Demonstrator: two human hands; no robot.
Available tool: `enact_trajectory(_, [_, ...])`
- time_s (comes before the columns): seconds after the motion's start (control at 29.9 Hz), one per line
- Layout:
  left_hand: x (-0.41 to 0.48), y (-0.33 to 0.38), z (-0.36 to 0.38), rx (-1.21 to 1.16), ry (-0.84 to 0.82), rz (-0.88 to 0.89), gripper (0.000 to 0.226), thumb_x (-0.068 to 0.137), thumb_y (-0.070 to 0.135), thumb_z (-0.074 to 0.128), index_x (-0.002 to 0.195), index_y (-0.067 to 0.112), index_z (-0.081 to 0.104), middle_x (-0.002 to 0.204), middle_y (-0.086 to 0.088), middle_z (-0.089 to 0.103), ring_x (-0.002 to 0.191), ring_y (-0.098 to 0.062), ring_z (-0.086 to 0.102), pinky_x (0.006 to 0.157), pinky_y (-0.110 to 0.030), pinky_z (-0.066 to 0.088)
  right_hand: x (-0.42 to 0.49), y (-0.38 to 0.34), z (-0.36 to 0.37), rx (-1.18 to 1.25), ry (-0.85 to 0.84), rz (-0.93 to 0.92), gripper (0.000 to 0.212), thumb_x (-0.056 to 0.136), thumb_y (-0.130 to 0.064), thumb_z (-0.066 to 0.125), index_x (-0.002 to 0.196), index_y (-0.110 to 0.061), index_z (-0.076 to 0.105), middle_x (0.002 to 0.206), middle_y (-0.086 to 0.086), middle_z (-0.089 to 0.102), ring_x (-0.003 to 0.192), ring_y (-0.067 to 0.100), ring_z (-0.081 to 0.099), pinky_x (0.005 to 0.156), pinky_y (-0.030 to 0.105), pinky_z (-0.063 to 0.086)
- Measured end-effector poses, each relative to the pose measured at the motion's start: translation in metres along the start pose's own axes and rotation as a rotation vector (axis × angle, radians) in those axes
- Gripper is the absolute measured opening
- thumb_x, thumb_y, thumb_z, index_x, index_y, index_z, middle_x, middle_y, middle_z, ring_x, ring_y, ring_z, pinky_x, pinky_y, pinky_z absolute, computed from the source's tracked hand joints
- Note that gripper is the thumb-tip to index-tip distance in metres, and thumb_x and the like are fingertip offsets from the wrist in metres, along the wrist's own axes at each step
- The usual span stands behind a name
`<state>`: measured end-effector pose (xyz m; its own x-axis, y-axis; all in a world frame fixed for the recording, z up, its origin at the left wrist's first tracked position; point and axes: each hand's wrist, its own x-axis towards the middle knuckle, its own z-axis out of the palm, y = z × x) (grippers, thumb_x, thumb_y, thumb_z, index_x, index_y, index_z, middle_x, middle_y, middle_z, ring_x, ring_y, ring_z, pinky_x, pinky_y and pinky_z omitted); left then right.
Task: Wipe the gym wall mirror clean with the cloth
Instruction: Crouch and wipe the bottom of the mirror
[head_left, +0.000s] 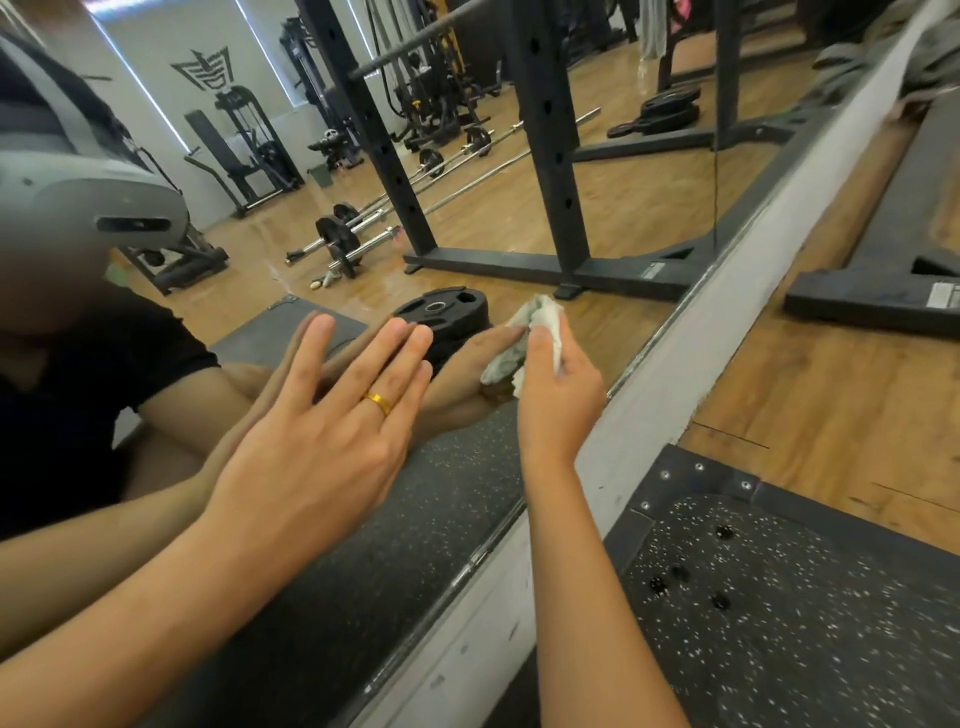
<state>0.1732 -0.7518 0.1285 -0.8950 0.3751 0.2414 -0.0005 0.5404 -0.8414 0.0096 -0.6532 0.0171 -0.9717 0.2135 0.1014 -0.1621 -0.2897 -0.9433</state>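
Head view: the mirror (623, 218) is glossy and reflects a rack (540, 156) and barbells (467, 166); a grey strip (727, 291) runs along its bottom edge. The cloth (540, 322), crumpled and grey-white, lies against the glass near that edge, with the right hand's (556, 395) grip clamped round it. The left hand (322, 431), wearing a gold ring (378, 401), lies flat on the glass, grip apart. A reflected wall emblem (202, 67) shows no readable letters. A white label (941, 293) is too blurred to read.
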Motion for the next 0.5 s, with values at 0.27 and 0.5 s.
enact_trajectory(0.27, [0.000, 0.000, 0.000, -0.007, -0.001, 0.001, 0.062, 0.104, 0.029, 0.034, 0.155, -0.005, 0.033, 0.167, -0.025, 0.017, 0.157, -0.039, 0.014, 0.120, -0.070, 0.013, 0.014, 0.009, 0.000, -0.006, 0.076, 0.025, 0.035, 0.104, -0.042, 0.058, 0.132, -0.025, 0.071, 0.099, -0.012, 0.071, 0.095, 0.009, 0.069, 0.069, 0.009, 0.049])
enact_trajectory(0.5, [0.001, 0.000, -0.002, -0.025, 0.016, -0.006, 0.058, 0.106, 0.028, 0.034, 0.155, -0.003, 0.037, 0.167, -0.023, 0.020, 0.156, -0.038, 0.018, 0.120, -0.069, 0.016, 0.009, 0.010, -0.004, -0.033, 0.060, 0.074, 0.035, 0.104, -0.036, 0.057, 0.134, -0.021, 0.069, 0.096, -0.015, 0.065, 0.083, 0.000, 0.061, 0.063, 0.004, 0.041])
